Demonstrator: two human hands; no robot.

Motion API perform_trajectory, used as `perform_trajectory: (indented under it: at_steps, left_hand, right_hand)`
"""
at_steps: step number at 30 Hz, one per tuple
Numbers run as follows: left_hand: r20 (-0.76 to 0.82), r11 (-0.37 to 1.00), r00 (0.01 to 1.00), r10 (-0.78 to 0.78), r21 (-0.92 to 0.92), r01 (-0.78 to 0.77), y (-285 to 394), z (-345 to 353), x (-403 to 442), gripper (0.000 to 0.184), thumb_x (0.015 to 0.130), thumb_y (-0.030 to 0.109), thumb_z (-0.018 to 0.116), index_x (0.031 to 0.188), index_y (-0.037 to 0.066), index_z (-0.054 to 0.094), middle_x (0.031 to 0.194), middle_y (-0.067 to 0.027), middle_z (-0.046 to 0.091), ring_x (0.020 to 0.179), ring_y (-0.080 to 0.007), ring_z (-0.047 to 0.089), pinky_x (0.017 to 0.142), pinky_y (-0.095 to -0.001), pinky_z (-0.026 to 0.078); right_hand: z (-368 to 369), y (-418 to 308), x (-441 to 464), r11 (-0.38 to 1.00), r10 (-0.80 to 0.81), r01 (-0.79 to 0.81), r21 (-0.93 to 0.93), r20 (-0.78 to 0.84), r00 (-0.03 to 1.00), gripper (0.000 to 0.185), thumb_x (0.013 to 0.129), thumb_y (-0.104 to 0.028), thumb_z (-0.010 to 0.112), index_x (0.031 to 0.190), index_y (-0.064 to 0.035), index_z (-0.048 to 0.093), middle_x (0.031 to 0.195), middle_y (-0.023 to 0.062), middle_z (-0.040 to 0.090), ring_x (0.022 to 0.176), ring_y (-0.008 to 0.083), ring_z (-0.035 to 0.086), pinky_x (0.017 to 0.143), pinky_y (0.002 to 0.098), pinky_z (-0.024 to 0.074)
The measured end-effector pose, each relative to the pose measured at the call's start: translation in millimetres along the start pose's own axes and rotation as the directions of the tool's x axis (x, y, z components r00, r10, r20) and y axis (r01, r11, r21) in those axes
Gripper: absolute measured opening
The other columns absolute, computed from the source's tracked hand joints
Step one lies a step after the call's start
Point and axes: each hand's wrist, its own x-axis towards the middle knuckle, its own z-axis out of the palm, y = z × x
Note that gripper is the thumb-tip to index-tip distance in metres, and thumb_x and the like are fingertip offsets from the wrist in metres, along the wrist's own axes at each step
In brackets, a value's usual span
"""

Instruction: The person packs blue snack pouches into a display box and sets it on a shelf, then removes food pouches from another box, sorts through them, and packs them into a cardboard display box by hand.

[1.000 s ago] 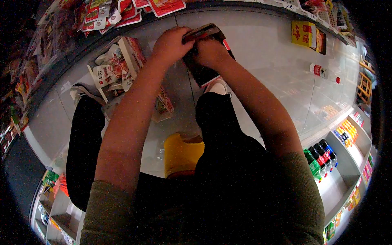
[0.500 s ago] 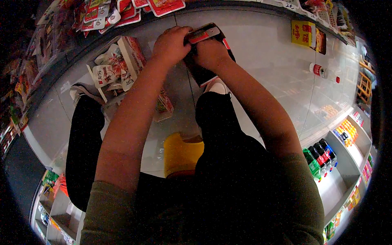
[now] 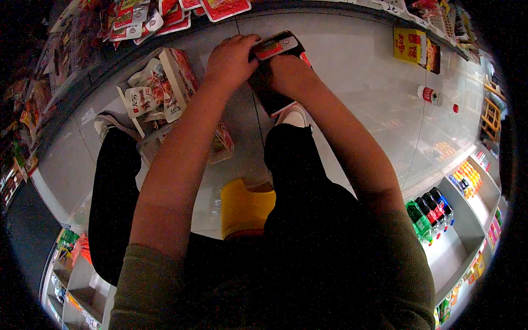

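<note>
A dark cardboard box [image 3: 268, 98] with a red-and-grey printed flap stands over the tiled floor, just ahead of my right shoe. My left hand [image 3: 231, 59] is closed on its left upper edge, fingers bent over the rim. My right hand [image 3: 292, 76] reaches in at the top of the box, under the printed flap; its fingers are hidden there. To the left, an open carton [image 3: 180, 82] holds white-and-red snack packets [image 3: 151, 98].
A yellow stool [image 3: 247, 206] is beneath me. Red packets [image 3: 225, 7] hang over the shelf edge ahead. On the floor at right are a yellow box [image 3: 408, 45], a white-and-red bottle [image 3: 429, 95] and a red cap [image 3: 455, 108]. Drink bottles [image 3: 432, 214] fill a shelf at lower right.
My right hand has shifted slightly to the right and down at the box. My left hand keeps its place on the box edge.
</note>
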Motion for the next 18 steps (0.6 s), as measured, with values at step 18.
perform_trajectory:
  at_steps: [18]
  left_hand:
    - [-0.092, 0.998, 0.995, 0.043, -0.036, -0.047, 0, -18, -18, 0.063, 0.066, 0.021, 0.070, 0.123, 0.009, 0.045, 0.113, -0.0171, 0.054, 0.106, -0.0351, 0.050, 0.092, -0.0436, 0.040]
  right_hand:
    - [-57, -16, -34, 0.980, -0.128, 0.124, 0.158, 0.016, 0.992, 0.016, 0.074, -0.013, 0.053, 0.080, -0.0041, 0.065, 0.079, 0.0195, 0.063, 0.075, 0.0334, 0.062, 0.070, 0.0428, 0.0492]
